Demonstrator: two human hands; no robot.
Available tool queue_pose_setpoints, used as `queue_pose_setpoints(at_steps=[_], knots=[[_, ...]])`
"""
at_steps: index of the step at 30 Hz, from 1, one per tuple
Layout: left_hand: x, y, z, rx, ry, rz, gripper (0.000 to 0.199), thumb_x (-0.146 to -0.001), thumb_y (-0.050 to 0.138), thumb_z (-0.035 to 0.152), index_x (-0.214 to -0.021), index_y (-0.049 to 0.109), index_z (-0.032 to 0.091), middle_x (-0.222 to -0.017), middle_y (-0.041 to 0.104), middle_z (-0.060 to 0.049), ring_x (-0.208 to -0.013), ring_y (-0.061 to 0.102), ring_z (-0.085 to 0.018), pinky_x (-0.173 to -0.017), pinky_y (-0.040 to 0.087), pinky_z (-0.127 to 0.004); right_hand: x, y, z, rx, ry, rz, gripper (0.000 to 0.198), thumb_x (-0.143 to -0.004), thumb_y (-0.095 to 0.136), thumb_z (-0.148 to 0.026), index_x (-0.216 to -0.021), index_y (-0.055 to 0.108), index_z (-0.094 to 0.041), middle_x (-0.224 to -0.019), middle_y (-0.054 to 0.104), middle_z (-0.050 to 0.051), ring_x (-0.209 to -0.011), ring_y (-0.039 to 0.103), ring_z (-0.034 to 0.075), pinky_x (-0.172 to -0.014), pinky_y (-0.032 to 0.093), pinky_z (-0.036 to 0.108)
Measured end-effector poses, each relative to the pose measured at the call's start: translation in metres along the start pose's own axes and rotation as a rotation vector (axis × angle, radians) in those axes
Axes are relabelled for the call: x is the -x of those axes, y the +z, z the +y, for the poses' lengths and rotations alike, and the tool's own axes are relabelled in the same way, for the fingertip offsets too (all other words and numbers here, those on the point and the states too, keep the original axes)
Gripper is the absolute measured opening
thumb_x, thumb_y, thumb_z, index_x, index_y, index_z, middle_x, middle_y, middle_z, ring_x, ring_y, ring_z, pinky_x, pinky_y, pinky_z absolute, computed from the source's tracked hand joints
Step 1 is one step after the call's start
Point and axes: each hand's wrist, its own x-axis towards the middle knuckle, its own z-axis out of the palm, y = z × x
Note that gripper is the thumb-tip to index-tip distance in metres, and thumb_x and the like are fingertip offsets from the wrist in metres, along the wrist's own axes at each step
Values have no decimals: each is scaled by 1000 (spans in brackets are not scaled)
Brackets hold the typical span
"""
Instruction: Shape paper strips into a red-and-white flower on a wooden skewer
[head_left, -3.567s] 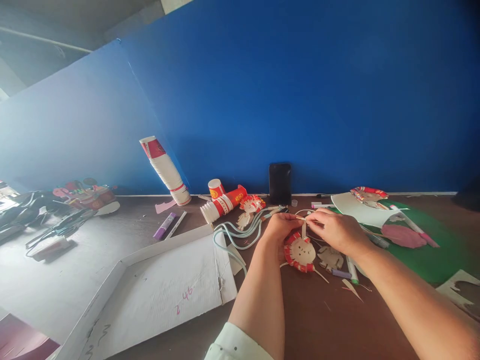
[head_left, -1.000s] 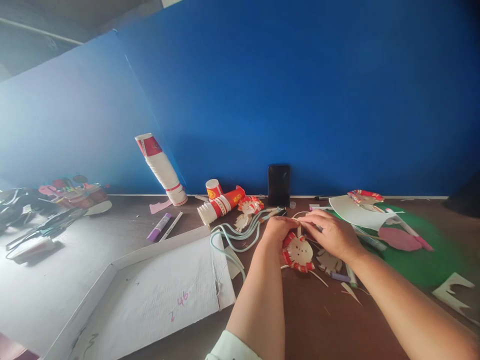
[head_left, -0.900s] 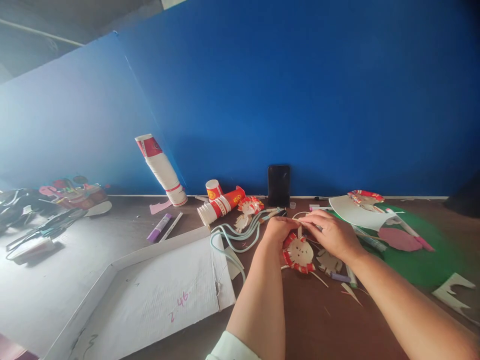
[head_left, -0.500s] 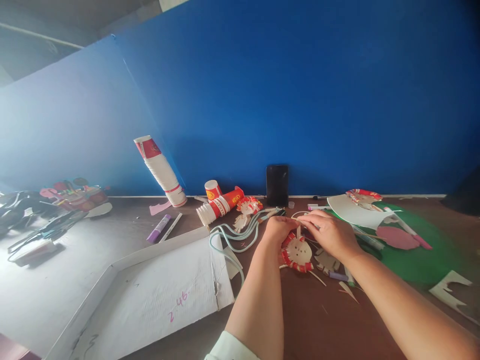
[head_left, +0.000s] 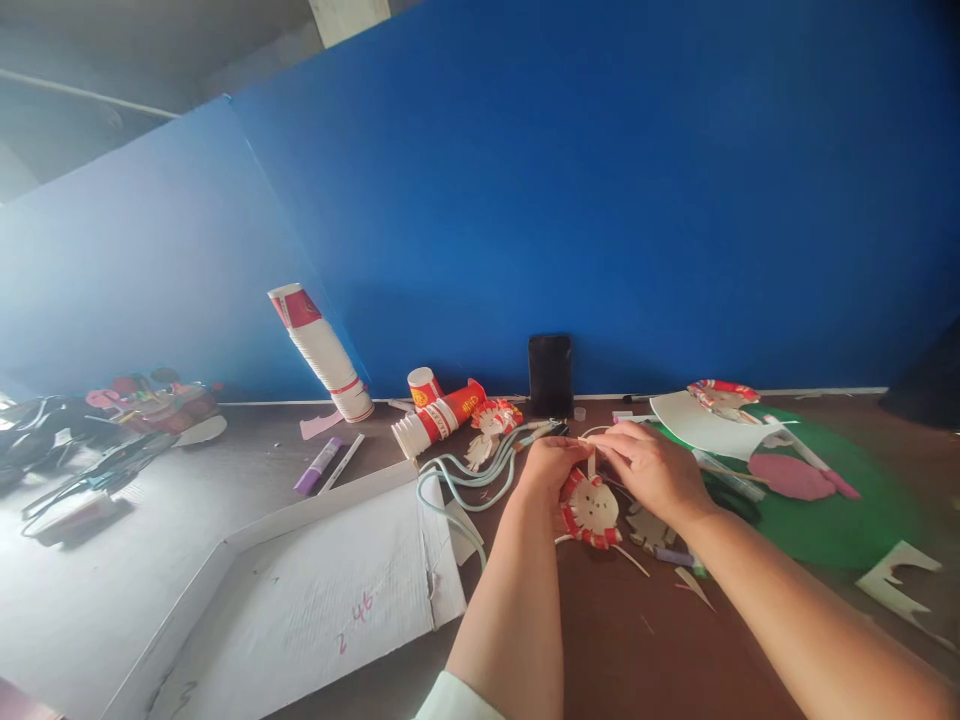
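A paper-cup face [head_left: 600,508] with a red-and-white fringed rim and small drawn features hangs or lies just below my hands; I cannot tell which. From its top rises a narrow white paper strip [head_left: 592,463]. My left hand [head_left: 553,462] is closed at the strip's upper end. Meeting it there, my right hand [head_left: 649,468] pinches at the same spot from the other side. The fingertips partly hide the strip's end. Beneath my right hand lies a cut, scalloped paper piece [head_left: 649,527].
An open white cardboard box [head_left: 315,590] takes up the left front. Behind are a leaning cup stack [head_left: 322,350], lying paper cups [head_left: 439,420], pale blue cords [head_left: 450,485] and an upright phone [head_left: 550,375]. Green paper [head_left: 840,520] with a pink piece [head_left: 791,477] sits right.
The view has shifted slightly. Both hands stay together at the strip, with only small finger movement; the paper-cup face keeps its place beneath them.
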Motion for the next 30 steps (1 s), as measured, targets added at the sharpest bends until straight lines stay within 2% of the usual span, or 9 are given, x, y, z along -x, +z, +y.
queue_pose_setpoints(at_steps=[4,10,21,30], knots=[[-4,3,-1,-91,20,95,20,-61,73,26,-73,67,11,-57,59,-3,-48,51,-12,-53,43,-27,0,2,1,-22,10,-19,24,-90,50,-30,-102,70,-31,-99,69,0,-91,64,17,-67,47,27],[-5,10,0,-300,61,229,15,-68,68,27,-73,67,13,-50,53,1,-42,41,-8,-48,35,-23,2,5,5,-44,32,-37,27,-90,48,-28,-107,69,-32,-105,68,0,-98,64,19,-68,50,28],[0,6,2,-334,152,165,15,-69,67,27,-70,69,12,-52,55,0,-47,44,-8,-48,34,-21,3,8,4,-101,106,-17,26,-90,48,-30,-104,70,-30,-107,68,2,-100,64,21,-71,52,29],[-5,4,1,-190,151,103,17,-69,70,25,-77,73,11,-60,61,-3,-49,46,-7,-53,37,-22,3,10,5,-124,139,-36,27,-90,47,-31,-104,70,-29,-108,68,2,-102,63,21,-74,52,31]])
